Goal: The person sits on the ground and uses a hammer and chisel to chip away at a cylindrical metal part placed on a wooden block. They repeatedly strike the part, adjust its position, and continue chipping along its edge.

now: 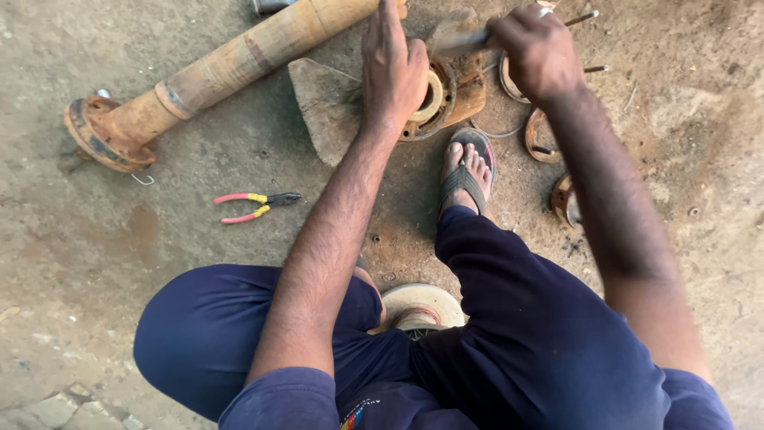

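Left hand (391,68) flat on the rusty hub (446,99), fingers spread, pinning it to the dirt floor (119,263) ahead of my sandalled foot (465,171). Right hand (541,52) fisted around a hammer (458,36), blurred. Hub looks heavy, stiff, gritty; best gripped by its rim. Pliers (255,207) lie well left.

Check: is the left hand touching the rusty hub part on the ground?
Touching. The head view shows the left hand pressed flat on the rusty hub part, palm overlapping its ring with no gap.
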